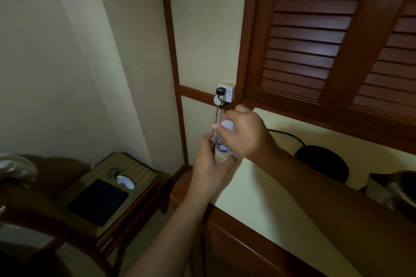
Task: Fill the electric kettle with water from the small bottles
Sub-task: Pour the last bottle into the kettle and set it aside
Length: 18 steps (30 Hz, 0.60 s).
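At the opening step only, gripping the small bottle (221, 149) in the left hand (209, 165), pinching its cap (227, 124) with the right hand (246, 136), all pouring yet to come.

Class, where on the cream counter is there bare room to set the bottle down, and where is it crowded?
Bare: the counter between its wooden front edge and the black round base. Crowded: the right end, with that base, a cable and a dark object. The bottle is held over the left corner.
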Available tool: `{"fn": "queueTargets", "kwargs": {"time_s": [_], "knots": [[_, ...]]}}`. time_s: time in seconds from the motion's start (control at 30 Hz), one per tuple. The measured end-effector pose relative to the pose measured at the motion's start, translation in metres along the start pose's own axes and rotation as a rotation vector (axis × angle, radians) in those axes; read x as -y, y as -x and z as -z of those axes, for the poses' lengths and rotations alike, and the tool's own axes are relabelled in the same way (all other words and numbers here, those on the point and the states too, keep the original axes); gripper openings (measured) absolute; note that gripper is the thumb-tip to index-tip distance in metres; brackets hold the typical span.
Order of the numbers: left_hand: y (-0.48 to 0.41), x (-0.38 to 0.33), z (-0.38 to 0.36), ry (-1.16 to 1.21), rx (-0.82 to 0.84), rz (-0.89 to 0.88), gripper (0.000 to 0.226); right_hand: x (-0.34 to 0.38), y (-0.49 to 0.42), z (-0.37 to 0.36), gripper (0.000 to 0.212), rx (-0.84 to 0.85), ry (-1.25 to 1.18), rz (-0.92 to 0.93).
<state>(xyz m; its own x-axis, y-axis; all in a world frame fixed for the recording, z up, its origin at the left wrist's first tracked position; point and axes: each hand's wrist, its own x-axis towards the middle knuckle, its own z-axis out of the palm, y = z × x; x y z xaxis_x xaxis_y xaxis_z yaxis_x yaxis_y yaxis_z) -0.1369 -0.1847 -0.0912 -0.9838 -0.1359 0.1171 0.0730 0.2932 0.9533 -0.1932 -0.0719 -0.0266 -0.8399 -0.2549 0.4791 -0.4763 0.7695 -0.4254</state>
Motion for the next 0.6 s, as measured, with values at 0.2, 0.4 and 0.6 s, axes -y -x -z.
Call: {"fn": "queueTargets", "kwargs": {"time_s": [0.2,0.4,0.6], "knots": [[0.027,-0.017,-0.023,0.297,0.028,-0.016,0.052,0.009,0.042,0.044,0.037,-0.102,-0.066,-0.021],[0.064,-0.044,-0.039,0.339,0.252,-0.075,0.043,-0.001,0.082,0.102,0.052,-0.158,0.053,-0.059],[0.095,-0.059,-0.066,0.465,0.530,-0.063,0.033,-0.016,0.125,0.157,0.044,-0.058,0.071,0.074]]}}
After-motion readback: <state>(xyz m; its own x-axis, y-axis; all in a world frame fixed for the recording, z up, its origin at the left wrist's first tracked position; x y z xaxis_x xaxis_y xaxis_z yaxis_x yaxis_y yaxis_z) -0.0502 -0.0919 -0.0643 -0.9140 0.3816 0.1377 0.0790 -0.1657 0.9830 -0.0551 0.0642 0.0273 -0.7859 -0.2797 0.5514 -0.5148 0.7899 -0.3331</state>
